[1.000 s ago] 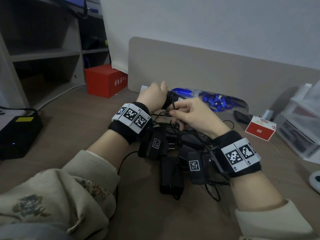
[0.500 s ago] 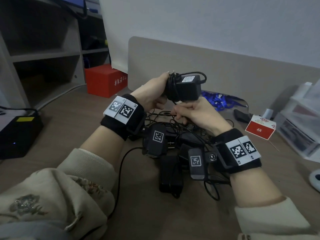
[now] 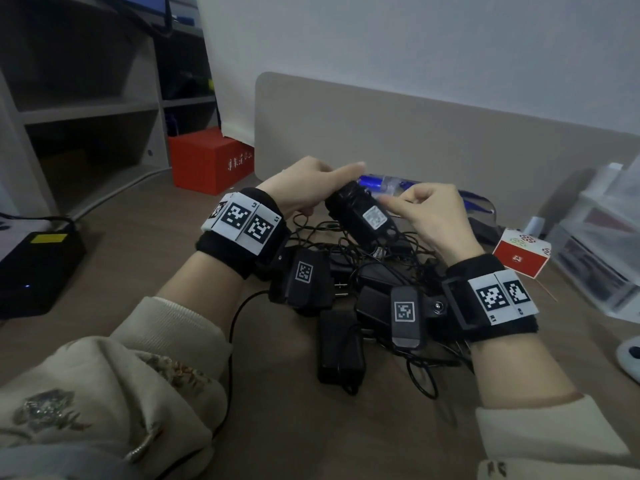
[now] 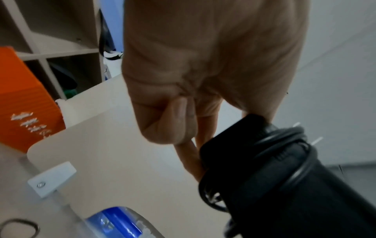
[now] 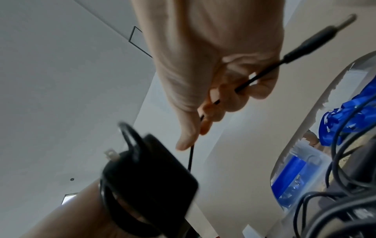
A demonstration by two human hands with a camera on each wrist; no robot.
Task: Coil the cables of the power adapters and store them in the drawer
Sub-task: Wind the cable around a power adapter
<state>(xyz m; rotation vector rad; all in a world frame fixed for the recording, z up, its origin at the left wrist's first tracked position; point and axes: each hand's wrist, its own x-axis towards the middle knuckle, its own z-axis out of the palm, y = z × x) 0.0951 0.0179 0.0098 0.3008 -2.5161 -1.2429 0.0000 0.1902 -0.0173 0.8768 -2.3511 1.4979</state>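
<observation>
Adapter [image 3: 360, 216] lowered — right fingers [image 5: 234, 99] pinching its cable [image 5: 254, 80].

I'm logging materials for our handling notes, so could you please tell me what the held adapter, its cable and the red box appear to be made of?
Power adapter: probably hard moulded plastic, matt black, with a white printed label.
Cable: thin black flexible sheath, likely rubber or PVC; it bends in tight loops and ends in a metal-tipped barrel plug.
Red box: seemingly cardboard, matt, with sharp folded edges and pale printed lettering.

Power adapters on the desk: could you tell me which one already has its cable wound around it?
The black power adapter with the white label, held up in the left hand; the others lie in the tangled pile below.
</observation>
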